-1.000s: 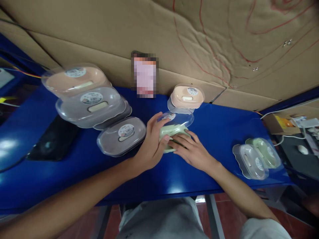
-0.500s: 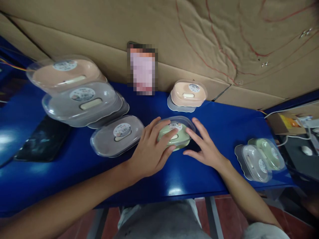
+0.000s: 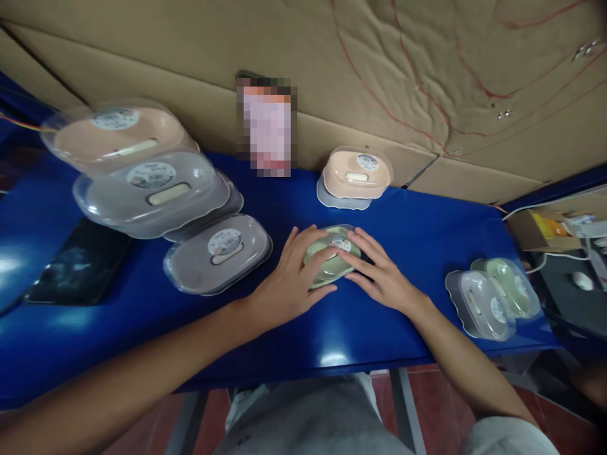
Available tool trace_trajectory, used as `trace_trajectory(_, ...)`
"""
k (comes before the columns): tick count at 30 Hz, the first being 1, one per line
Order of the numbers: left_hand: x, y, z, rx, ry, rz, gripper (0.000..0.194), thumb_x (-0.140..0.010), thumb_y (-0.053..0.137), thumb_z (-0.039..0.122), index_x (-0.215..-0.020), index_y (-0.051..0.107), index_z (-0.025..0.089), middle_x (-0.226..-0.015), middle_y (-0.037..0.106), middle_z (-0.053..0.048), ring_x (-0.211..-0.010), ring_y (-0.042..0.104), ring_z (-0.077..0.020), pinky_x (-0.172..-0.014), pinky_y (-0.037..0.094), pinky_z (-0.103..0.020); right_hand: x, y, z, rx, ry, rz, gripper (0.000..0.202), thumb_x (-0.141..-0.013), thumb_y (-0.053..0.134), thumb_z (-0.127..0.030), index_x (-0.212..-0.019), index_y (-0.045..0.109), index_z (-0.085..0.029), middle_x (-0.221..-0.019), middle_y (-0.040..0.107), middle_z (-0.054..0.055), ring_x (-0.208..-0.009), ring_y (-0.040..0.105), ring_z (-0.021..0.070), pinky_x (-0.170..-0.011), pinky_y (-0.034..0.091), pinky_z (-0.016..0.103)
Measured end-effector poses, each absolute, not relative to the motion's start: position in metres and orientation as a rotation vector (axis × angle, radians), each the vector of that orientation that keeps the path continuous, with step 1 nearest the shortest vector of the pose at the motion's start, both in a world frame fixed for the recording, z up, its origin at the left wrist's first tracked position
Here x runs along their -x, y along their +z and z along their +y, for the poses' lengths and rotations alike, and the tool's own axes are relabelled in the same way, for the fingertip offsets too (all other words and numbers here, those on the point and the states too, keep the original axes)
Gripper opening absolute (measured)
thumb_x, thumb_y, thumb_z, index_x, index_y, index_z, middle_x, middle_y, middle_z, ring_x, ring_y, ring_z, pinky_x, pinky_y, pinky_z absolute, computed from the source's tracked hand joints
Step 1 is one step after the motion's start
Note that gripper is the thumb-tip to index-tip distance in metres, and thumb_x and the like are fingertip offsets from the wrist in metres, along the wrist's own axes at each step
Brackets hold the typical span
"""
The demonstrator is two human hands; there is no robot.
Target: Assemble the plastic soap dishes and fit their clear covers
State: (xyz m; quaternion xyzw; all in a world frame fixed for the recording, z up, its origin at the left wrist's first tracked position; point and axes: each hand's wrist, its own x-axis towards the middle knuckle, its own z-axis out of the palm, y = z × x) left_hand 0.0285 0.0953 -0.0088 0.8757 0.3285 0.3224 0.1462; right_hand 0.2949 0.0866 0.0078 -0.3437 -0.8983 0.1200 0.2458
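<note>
A green oval plastic box (image 3: 327,272) with a clear lid (image 3: 348,229) rests on the blue table in front of me. A round printed label sits on its top, partly behind my fingers. My left hand (image 3: 296,272) holds the box's left side, with its fingers over the lid and the thumb low at the front. From the right, my right hand (image 3: 384,272) grips the same box, its fingertips pressed against the lid's edge. Just left of my left hand lies a grey oval box (image 3: 208,268) with a clear lid.
Larger peach (image 3: 152,136) and grey boxes (image 3: 142,208) are stacked at the left, beside a dark tablet (image 3: 71,268). A small peach box (image 3: 339,177) sits on a grey one near the cardboard wall (image 3: 190,50). Grey (image 3: 478,303) and green boxes (image 3: 507,284) stand at the right.
My right hand has moved left and closed in on the green box's lid. The lid now sits level with the box, where it was offset before. The view has shifted slightly.
</note>
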Motion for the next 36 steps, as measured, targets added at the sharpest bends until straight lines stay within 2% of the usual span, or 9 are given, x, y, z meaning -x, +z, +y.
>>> trace_trajectory(2,-0.028,-0.01,0.096,-2.404,0.982,0.938,0.052,-0.095,0.077,0.035,-0.138,0.05,0.023,-0.156,0.044,-0.018,-0.155,0.04,-0.0402,-0.126,0.029,-0.075,-0.293,0.009,0.085,0.879,0.305,-2.471,0.078,-0.105,0.064,-0.017,-0.17,0.029,-0.041,-0.178,0.028,0.003,-0.165,0.027,0.0327,-0.131,0.034,0.065)
trace_trajectory(5,-0.029,-0.011,0.096,-2.254,1.047,0.889,0.049,-0.092,0.079,0.033,-0.13,0.048,0.025,-0.153,0.042,-0.016,-0.151,0.045,-0.0346,-0.124,0.041,-0.065,-0.289,0.011,0.082,0.869,0.248,-2.504,0.079,-0.105,0.066,-0.018,-0.171,0.028,-0.039,-0.177,0.032,0.006,-0.165,0.028,0.0336,-0.132,0.032,0.067)
trace_trajectory(7,-0.03,-0.009,0.096,-2.228,1.036,0.898,0.058,-0.092,0.079,0.035,-0.138,0.044,0.026,-0.156,0.039,-0.017,-0.152,0.044,-0.0335,-0.122,0.046,-0.059,-0.288,0.012,0.082,0.884,0.201,-2.528,0.08,-0.105,0.067,-0.019,-0.171,0.026,-0.037,-0.176,0.033,0.008,-0.165,0.027,0.0336,-0.132,0.032,0.066)
trace_trajectory(11,-0.031,-0.004,0.096,-2.342,0.85,1.095,0.086,-0.092,0.079,0.052,-0.16,0.032,0.026,-0.165,0.036,-0.022,-0.157,0.037,-0.0423,-0.125,0.035,-0.071,-0.289,0.01,0.082,0.926,0.148,-2.57,0.081,-0.106,0.066,-0.022,-0.172,0.023,-0.038,-0.176,0.035,0.008,-0.166,0.024,0.0332,-0.131,0.034,0.065)
trace_trajectory(15,-0.03,-0.006,0.096,-2.427,0.727,1.164,0.094,-0.093,0.075,0.059,-0.166,0.029,0.023,-0.165,0.04,-0.025,-0.147,0.049,-0.0451,-0.116,0.047,-0.064,-0.29,0.005,0.082,0.934,0.096,-2.575,0.081,-0.106,0.064,-0.018,-0.171,0.022,-0.043,-0.175,0.038,0.005,-0.166,0.024,0.0318,-0.131,0.034,0.065)
trace_trajectory(19,-0.03,-0.012,0.097,-2.462,0.689,1.176,0.097,-0.092,0.075,0.063,-0.167,0.031,0.019,-0.159,0.048,-0.026,-0.141,0.055,-0.0458,-0.113,0.048,-0.063,-0.289,0.004,0.084,0.882,0.099,-2.534,0.08,-0.106,0.066,-0.025,-0.171,0.023,-0.041,-0.171,0.044,0.007,-0.161,0.036,0.0307,-0.132,0.029,0.067)
trace_trajectory(26,-0.029,-0.004,0.1,-2.34,0.889,1.125,0.093,-0.093,0.077,0.056,-0.166,0.03,0.025,-0.163,0.043,-0.021,-0.151,0.046,-0.0395,-0.121,0.045,-0.058,-0.297,0.008,0.091,0.98,0.193,-2.438,0.077,-0.106,0.065,-0.033,-0.171,0.024,-0.042,-0.178,0.03,0.004,-0.163,0.031,0.0348,-0.129,0.04,0.064)
trace_trajectory(31,-0.027,-0.007,0.101,-2.397,0.819,1.094,0.073,-0.104,0.062,0.055,-0.164,0.036,0.023,-0.166,0.042,-0.023,-0.152,0.047,-0.0404,-0.122,0.045,-0.06,-0.309,0.012,0.096,1.042,0.28,-2.453,0.078,-0.105,0.067,-0.035,-0.171,0.024,-0.043,-0.18,0.024,0.0,-0.165,0.025,0.0351,-0.13,0.036,0.066)
trace_trajectory(36,-0.026,-0.01,0.102,-2.515,0.841,1.08,0.079,-0.105,0.059,0.055,-0.168,0.029,0.021,-0.171,0.034,-0.027,-0.154,0.045,-0.0435,-0.118,0.048,-0.063,-0.313,0.014,0.099,1.044,0.306,-2.49,0.087,-0.1,0.075,-0.04,-0.171,0.024,-0.042,-0.181,0.017,0.0,-0.166,0.018,0.0364,-0.13,0.034,0.066)
